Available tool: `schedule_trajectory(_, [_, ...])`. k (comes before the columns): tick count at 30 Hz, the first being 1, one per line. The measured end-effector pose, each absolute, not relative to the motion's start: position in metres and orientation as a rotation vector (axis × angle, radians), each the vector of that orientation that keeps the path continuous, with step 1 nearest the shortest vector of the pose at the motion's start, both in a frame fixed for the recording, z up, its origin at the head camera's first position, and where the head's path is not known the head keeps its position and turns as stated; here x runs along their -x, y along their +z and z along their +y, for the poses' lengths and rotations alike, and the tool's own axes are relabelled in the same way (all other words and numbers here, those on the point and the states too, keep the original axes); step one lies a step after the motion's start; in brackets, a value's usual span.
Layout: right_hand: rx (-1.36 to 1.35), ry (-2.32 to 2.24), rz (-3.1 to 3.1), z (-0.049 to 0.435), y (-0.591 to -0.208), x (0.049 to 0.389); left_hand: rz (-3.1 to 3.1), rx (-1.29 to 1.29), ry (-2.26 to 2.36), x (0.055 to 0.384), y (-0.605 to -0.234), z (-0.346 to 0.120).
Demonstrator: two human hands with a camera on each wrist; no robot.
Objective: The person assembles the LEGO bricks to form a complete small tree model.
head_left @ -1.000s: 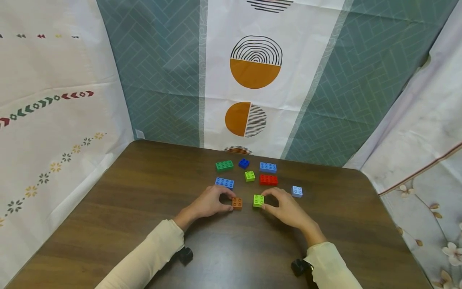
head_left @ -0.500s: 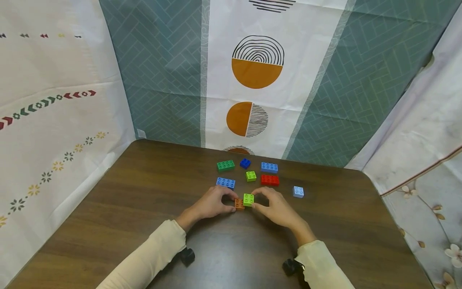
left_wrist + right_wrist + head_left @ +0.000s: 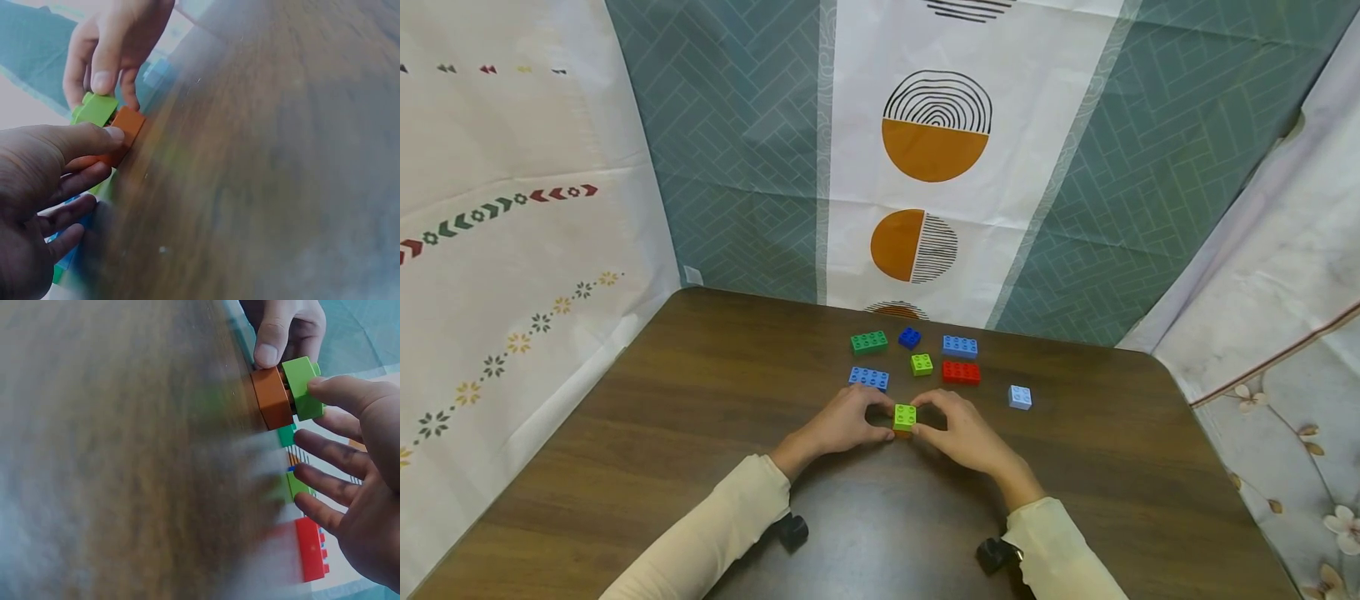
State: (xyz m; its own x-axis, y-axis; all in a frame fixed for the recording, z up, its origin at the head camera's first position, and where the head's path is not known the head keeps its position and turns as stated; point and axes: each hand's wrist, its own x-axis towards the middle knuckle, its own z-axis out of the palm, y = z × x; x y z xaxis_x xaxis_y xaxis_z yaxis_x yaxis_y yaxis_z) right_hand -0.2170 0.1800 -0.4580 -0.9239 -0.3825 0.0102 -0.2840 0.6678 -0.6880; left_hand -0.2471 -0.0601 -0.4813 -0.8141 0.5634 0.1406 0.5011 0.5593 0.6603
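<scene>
Near the middle of the table, my left hand [image 3: 842, 422] pinches an orange toy building brick [image 3: 271, 399] between thumb and fingers, low at the tabletop. Directly above it, my right hand [image 3: 967, 432] holds a lime green brick [image 3: 905, 417] by its sides. In the right wrist view, a thin gap with the orange brick's studs shows between the two, and the lime brick sits slightly tilted. From the head view the lime brick covers nearly all of the orange one.
Behind the hands on the brown table [image 3: 737, 358] lie a green brick [image 3: 869, 342], a dark blue brick [image 3: 909, 337], two blue bricks [image 3: 960, 347], a second lime brick [image 3: 921, 365] and a red brick [image 3: 961, 372]. A pale blue brick [image 3: 1019, 397] lies right of them.
My right hand has carried the lime brick leftward, from beside the orange brick to on top of it. My left hand keeps its grip on the orange brick, with only a slight shift right.
</scene>
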Motion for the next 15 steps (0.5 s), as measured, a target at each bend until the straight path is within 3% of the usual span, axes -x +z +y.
schedule_trajectory(15, [0.576, -1.081, 2.741, 0.1806, -0.4586, 0.2183, 2.565, -0.895, 1.326, 0.2460, -0.4797, -0.0599])
